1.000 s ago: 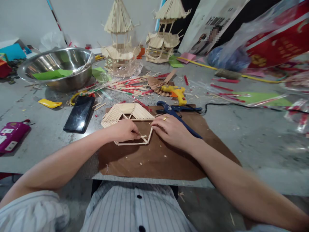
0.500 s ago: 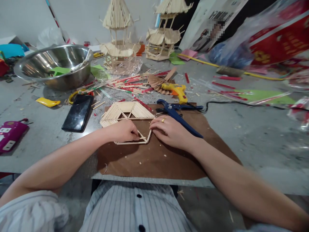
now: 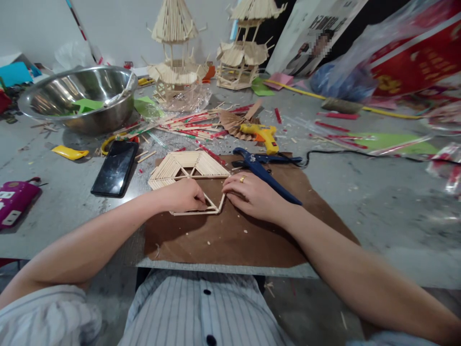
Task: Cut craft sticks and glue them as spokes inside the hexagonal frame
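Seated at a grey table (image 3: 360,216), in a striped shirt, with both bare hands at work near the centre of the frame. At the very centre, on a brown sheet (image 3: 230,242), a six-sided panel (image 3: 212,168) of thin wooden sticks, lying flat: closely slatted across its far part, open and edged with single sticks towards the lower side. Over the lower left of the panel, the left hand (image 3: 185,194), with fingers curled into a tight pinch on a thin stick (image 3: 210,208) near the lower right corner. At the right edge of the panel, the right hand (image 3: 248,194), with fingers bent, close together and touching the corner; impossible to tell whether gripping or only steadying. Just beyond the right hand, a blue-handled tool (image 3: 264,179). Left of centre, a dark phone (image 3: 115,168). Above centre, a yellow glue gun (image 3: 265,138) beside a heap of red-marked sticks (image 3: 194,126). At upper left, a steel bowl (image 3: 104,117) with green paper inside. At top centre, two tiered stick towers (image 3: 175,26), both upright.
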### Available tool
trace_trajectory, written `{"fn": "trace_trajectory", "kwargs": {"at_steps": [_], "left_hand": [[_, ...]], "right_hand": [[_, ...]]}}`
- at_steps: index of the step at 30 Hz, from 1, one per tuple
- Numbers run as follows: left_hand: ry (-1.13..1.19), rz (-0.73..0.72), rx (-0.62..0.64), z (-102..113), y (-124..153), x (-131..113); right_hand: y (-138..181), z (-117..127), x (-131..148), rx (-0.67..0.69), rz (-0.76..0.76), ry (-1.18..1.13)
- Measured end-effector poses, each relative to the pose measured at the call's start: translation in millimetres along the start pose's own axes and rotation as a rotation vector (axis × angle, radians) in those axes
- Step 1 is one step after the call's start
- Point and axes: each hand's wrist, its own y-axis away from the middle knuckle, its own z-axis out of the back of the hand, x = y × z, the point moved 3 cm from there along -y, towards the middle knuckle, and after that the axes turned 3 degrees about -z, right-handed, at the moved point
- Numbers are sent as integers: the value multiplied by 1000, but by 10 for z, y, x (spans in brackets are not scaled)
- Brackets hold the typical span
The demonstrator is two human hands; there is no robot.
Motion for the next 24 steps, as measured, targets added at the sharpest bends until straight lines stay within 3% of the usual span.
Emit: {"fn": "trace_trajectory", "kwargs": {"at_steps": [24], "left_hand": [[-11, -10, 19, -15, -16, 6]], "right_hand": [[-6, -5, 4, 28, -5, 3]]}}
